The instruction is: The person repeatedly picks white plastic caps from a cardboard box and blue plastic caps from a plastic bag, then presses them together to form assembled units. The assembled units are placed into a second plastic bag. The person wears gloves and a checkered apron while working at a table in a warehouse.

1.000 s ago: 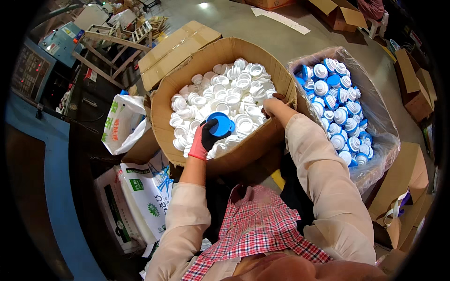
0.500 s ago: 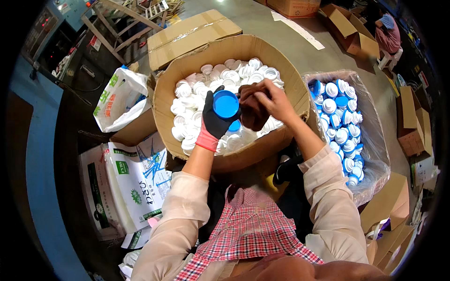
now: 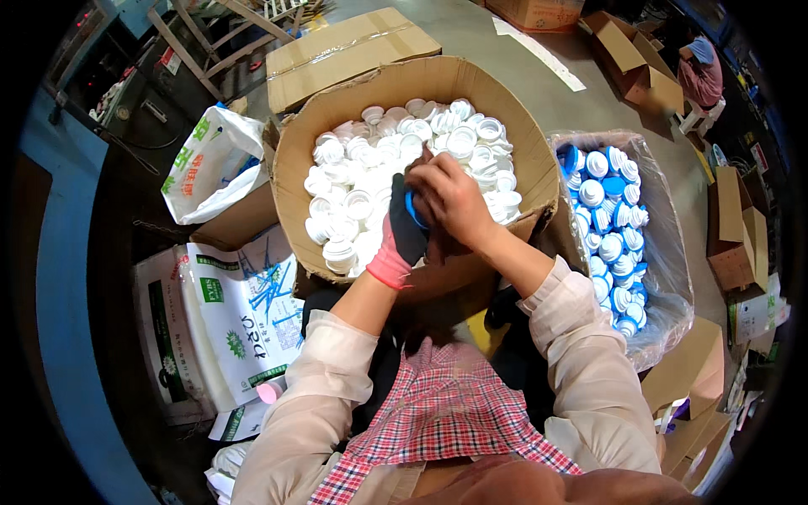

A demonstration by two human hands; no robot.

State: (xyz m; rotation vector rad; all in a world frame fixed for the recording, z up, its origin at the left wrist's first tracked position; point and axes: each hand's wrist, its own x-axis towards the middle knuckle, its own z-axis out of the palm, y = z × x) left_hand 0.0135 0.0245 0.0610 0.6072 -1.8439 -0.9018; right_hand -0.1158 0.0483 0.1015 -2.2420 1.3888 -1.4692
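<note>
My left hand (image 3: pixel 406 227), in a black glove with a pink cuff, grips a round blue cap (image 3: pixel 412 206), seen edge-on and mostly hidden by fingers. Close against it, my bare right hand (image 3: pixel 456 200) has its fingers curled on a dark brown cloth (image 3: pixel 436 246), pressed over the blue cap. Both hands are above the near part of a large cardboard box (image 3: pixel 290 168) full of loose white ribbed caps (image 3: pixel 358 204). What lies between the hands is hidden.
To the right stands a plastic-lined box (image 3: pixel 669 278) of blue-and-white capped pieces (image 3: pixel 619 246). A white bag (image 3: pixel 210 168) and printed sacks (image 3: pixel 244 311) with blue strips are at the left. A closed carton (image 3: pixel 353 50) sits behind; another person (image 3: pixel 700 71) is seated far right.
The blue cap, earlier facing up, has turned on edge. My right hand has moved left and down against my left hand, bringing the brown cloth onto the cap.
</note>
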